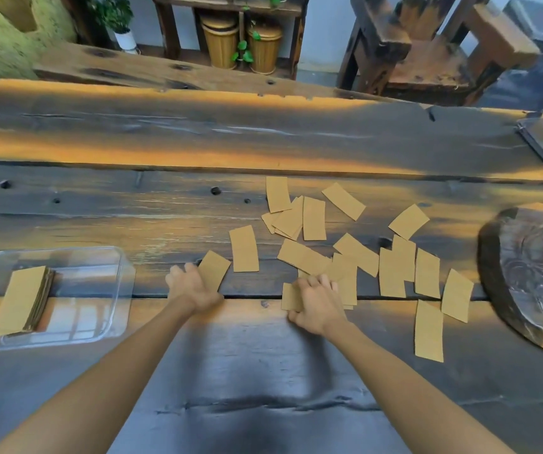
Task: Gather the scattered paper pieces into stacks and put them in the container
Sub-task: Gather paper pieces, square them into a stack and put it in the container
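**A:** What is shown in the head view?

**B:** A dark wooden desk (263,339) is seen from above. Tan paper pieces (355,253) are scattered across its right half, some overlapping. A clear container (122,273) is set at the left, and a neat stack (23,298) is already laid inside it, against its left side. A round wooden slab (525,273) is placed at the far right.

**A:** And the hands?

**B:** The left hand (193,286) is laid flat on one piece (214,270), fingers spread apart. The right hand (316,306) is curled over a small bundle (291,296); its fingers (321,283) appear closed on the papers, the thumb tucked under the near edge.

**A:** How is this step best done?

**B:** Probably each loose piece should be slid toward the bundle rather than lifted, edges should be squared against the desk, and overlapping pieces should be taken from the top. Many pieces are still to be gathered, so the task is judged roughly a third done.
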The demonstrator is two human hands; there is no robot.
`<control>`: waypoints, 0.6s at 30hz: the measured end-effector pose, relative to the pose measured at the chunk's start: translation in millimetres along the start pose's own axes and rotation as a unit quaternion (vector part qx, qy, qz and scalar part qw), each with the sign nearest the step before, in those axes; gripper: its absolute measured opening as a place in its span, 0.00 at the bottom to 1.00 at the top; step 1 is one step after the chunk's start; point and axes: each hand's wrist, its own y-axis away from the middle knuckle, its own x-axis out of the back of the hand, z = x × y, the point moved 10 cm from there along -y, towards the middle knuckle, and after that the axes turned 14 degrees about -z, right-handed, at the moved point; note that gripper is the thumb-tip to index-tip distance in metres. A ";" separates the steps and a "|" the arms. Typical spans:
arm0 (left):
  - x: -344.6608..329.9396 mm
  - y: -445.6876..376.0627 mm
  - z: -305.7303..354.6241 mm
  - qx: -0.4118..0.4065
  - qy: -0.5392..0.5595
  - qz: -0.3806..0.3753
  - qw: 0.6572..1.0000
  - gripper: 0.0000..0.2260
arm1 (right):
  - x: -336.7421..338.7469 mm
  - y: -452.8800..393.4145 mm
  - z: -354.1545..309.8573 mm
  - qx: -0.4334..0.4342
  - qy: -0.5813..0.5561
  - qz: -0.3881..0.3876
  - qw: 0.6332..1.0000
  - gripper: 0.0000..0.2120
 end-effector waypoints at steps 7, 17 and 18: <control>-20.2 17.2 -9.8 -0.087 0.486 -0.155 0.856 0.13 | 7.7 3.8 -26.9 0.098 0.171 0.068 0.978 0.19; -43.7 12.2 -3.1 -0.074 0.570 -0.264 0.774 0.24 | -6.2 -6.7 -21.1 0.039 0.074 -0.029 0.996 0.27; -43.1 11.1 -0.2 -0.074 0.577 -0.268 0.768 0.21 | -7.1 -6.0 -23.6 0.039 0.089 -0.033 0.995 0.26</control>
